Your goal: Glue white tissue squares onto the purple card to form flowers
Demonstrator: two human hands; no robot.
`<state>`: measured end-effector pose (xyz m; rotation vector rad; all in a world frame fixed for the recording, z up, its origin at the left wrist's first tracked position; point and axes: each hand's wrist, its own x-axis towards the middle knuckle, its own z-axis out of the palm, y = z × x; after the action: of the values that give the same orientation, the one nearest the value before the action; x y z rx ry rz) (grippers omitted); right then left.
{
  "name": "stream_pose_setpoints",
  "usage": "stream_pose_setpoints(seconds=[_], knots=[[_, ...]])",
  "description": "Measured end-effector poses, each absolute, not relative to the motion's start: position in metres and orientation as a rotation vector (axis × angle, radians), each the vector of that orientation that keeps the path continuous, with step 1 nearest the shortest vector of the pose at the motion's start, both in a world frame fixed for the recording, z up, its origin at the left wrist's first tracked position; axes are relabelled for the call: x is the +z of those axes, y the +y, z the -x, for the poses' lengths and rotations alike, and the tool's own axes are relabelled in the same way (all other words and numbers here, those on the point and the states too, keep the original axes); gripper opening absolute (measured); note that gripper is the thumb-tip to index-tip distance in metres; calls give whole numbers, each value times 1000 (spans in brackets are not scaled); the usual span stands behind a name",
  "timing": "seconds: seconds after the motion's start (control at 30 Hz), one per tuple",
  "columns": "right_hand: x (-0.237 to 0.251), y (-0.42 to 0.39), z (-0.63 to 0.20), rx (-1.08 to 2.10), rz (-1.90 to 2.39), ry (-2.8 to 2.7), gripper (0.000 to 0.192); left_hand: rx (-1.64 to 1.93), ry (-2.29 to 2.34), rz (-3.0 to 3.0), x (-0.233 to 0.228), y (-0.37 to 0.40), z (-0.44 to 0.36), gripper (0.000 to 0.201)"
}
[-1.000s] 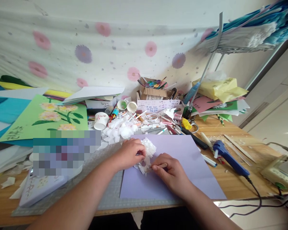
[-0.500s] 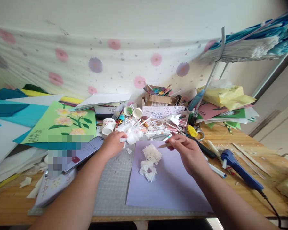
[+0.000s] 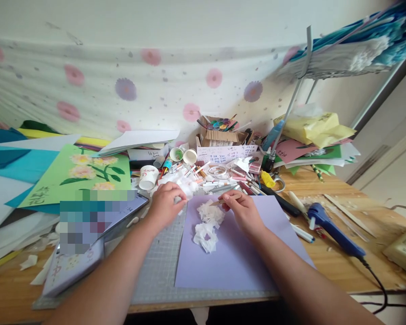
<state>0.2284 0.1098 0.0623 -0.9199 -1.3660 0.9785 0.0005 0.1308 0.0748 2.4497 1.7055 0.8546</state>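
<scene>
My right hand grips a thin, pointed wooden stick, its tip over the upper white tissue-paper flower. A second ruffled white tissue-paper flower lies just below the first. Both rest on a purple sheet of paper. My left hand is closed in a pinch just left of the sheet's upper edge, with a small piece of white tissue paper partly showing at its fingertips. Behind that hand lies a heap of crumpled white tissue.
Beneath the sheet is a grey cutting mat. A blue glue gun with a black cord lies right. At left are a phone and a green flower picture. Pens, paper cups and a cardboard box crowd the back.
My right hand has moved left, bringing the stick's tip over the upper flower. My left hand has moved right, closer to the purple sheet. The camera view has shifted slightly.
</scene>
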Motion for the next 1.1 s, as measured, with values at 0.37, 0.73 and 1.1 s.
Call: stream_pose_setpoints(seconds=[0.37,0.73,1.1], knots=[[60,100,-228,1034,798,-1472,38,548,1270,-2500,90,89,-33,13],[63,98,-223,981,906,-1851,37,636,1307,-2417,89,91,-34,8],[62,100,-230,923,897,-1808,35,498,1211,-2442,82,87,-41,12]])
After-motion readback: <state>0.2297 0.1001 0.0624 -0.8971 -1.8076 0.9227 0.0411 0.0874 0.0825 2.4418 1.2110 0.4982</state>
